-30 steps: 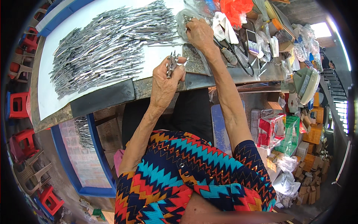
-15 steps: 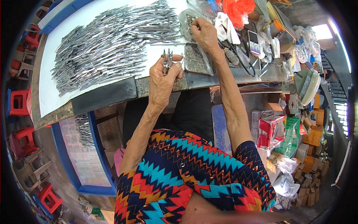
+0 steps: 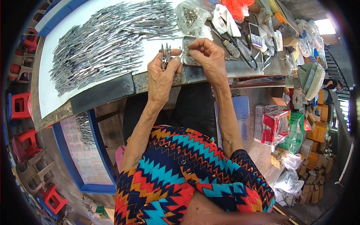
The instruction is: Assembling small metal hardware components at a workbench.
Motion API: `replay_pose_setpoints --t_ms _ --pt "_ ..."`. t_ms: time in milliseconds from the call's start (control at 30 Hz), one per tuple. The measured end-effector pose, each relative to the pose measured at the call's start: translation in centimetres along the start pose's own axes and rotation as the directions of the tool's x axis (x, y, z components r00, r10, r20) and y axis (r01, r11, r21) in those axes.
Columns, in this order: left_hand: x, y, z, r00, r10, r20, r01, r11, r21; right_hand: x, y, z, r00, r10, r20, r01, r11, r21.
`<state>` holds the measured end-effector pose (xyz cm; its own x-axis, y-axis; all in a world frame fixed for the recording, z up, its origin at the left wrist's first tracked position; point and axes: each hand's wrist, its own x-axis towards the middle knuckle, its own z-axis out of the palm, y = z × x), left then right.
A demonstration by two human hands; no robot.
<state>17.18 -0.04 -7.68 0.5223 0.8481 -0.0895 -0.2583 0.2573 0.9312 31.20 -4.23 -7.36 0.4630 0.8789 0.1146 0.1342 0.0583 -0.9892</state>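
One bunch of slender metal pieces (image 3: 165,58), count unclear: grey, shiny, points up; enclosed by the grip of one left hand (image 3: 160,77), above the counter (image 3: 141,83). One right hand (image 3: 212,60): fingers curled over one parts tray (image 3: 192,65), grip contents indiscernible. Beyond: one clear bag (image 3: 190,15), one large heap of metal strips (image 3: 101,47)

Slim pieces (image 3: 164,60) at upper centre are shiny metal, like the strips (image 3: 107,47) upper left. The bench edge (image 3: 140,83) below looks rough wood.
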Motion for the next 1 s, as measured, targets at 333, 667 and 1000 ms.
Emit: replay_pose_setpoints --t_ms 333,667,1000 --pt "-0.4 -0.2 0.7 0.997 0.071 0.030 -0.074 0.992 0.105 -1.5 0.7 0.0 0.999 -0.029 -0.034 0.036 0.978 0.205" --pt "-0.6 -0.2 0.9 0.996 0.074 0.053 -0.079 0.992 0.097 -1.8 0.7 -0.1 0.997 -0.038 -0.069 0.048 0.987 0.156" --pt "-0.3 0.7 -0.3 0.976 -0.103 0.192 0.119 0.990 -0.078 -0.8 1.0 -1.5 0.995 0.009 0.100 -0.049 0.912 0.407"
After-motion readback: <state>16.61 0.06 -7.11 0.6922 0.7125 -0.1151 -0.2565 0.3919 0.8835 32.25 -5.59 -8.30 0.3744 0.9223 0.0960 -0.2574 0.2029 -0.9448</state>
